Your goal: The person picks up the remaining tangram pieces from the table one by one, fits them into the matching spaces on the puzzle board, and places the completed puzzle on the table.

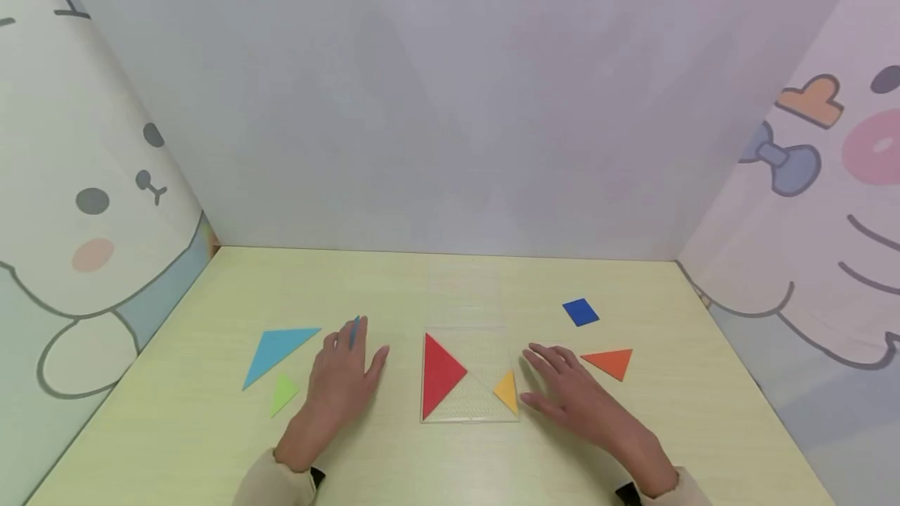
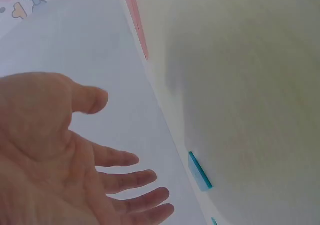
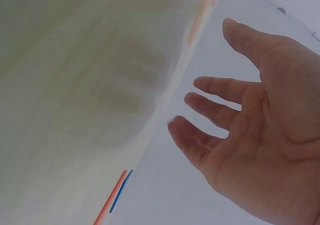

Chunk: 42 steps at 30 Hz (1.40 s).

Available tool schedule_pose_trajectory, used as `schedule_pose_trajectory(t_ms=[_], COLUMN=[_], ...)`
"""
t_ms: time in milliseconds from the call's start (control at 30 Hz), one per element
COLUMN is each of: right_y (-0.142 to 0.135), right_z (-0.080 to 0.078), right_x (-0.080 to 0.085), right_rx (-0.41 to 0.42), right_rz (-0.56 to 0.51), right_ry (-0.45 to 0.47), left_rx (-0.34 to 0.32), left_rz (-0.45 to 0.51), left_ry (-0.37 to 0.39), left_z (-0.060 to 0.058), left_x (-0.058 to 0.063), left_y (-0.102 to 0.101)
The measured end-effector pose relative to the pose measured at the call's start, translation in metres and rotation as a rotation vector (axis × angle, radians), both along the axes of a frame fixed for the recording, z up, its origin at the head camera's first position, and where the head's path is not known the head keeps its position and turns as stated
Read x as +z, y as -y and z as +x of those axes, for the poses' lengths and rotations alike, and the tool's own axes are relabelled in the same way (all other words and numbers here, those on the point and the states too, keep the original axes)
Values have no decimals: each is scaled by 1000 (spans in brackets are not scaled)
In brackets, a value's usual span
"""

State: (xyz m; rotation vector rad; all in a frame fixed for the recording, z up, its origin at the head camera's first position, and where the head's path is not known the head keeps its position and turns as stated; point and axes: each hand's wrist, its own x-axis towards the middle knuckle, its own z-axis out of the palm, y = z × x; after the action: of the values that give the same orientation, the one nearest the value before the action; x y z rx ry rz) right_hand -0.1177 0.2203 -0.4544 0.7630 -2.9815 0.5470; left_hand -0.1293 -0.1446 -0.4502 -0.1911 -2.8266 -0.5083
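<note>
A clear square tray (image 1: pixel 469 421) lies mid-table, holding a large red triangle (image 1: pixel 440 377) along its left side and a small yellow triangle (image 1: pixel 508 393) at its right edge. My left hand (image 1: pixel 341 383) hovers left of the tray, fingers loosely extended. Beneath its fingers a blue piece (image 1: pixel 355 330) shows only in part; the left wrist view has the piece (image 2: pixel 200 172) on the table, apart from the fingertips. Just right of the tray hovers my right hand (image 1: pixel 573 397), its fingers slightly bent and holding nothing. Past that hand lies an orange triangle (image 1: pixel 612 363).
Left of my left hand are a large light-blue triangle (image 1: pixel 276 351) and a light-green piece (image 1: pixel 283 394). A dark-blue square (image 1: pixel 580 311) lies at the back right. Behind the tray is a faint transparent sheet (image 1: pixel 464 295). A pale wall (image 1: pixel 450 139) closes the table's far side.
</note>
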Motion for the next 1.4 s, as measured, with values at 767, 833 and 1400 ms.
schedule_pose_trajectory(t_ms=[767,833,1400], right_y=[12,12,15], right_z=[9,10,15], right_x=[6,6,5], right_rx=[192,201,254], right_rz=[5,8,23], right_ry=[171,166,107], left_rx=[144,145,157], left_rz=[67,79,60], left_ry=[188,194,247], left_z=[-19,-20,-25], left_x=[12,12,12], left_y=[49,53,80])
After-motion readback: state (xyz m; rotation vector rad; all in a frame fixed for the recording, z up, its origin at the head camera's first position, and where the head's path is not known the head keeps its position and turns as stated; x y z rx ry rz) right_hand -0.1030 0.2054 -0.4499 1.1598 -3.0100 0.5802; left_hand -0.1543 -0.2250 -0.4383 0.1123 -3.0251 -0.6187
